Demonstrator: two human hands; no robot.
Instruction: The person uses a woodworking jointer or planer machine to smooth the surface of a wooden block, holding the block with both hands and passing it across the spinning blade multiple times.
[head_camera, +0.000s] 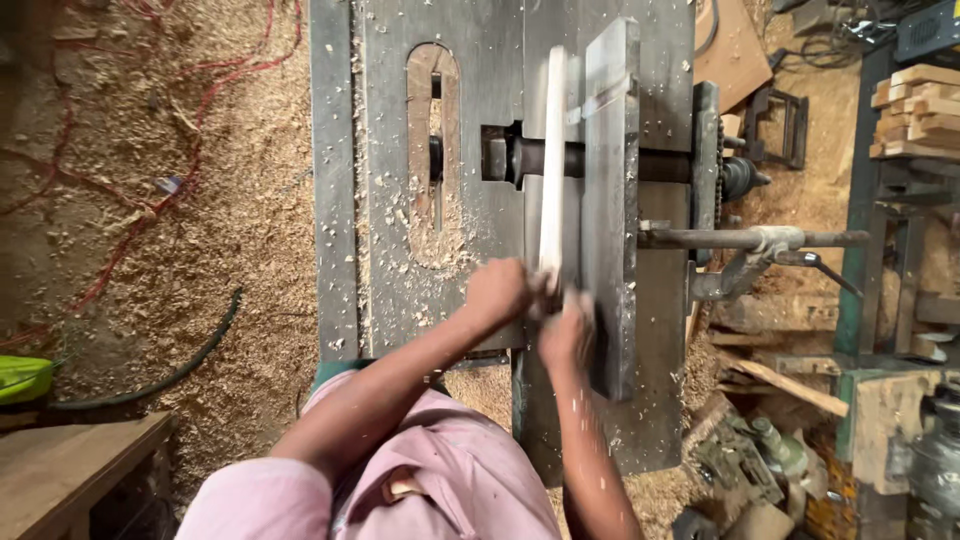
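Two hands: both are closed on the near end of a pale wooden strip (553, 160), which is stood on its edge on a grey metal machine table (480, 90)
Left hand (497, 292): wrapped around the strip's near end from the left side, fingers curled shut on the wood
Right hand (566, 335): pressed against the same end just behind and to the right, fingers folded over it; how tightly it is gripped cannot be told, since this part is blurred
Wooden strip: laid lengthwise away from the person, its right face set against the upright grey fence (612, 200); it is crossed underneath by the dark cutter opening (545, 158) in the table
Fence: a tall flat metal plate, carried on a round bar (750, 238) that reaches out to the right
Table slot: an oval opening (433, 150) is seen to the left of the strip, dusted with shavings
Floor: thick sawdust (200, 230) is spread to the left, with red wires (150, 200) and a dark hose (190, 360) lying in it
Right side: stacked wood offcuts (915, 110) are kept on a green frame
Clothing: a pink shirt (440, 480) is worn
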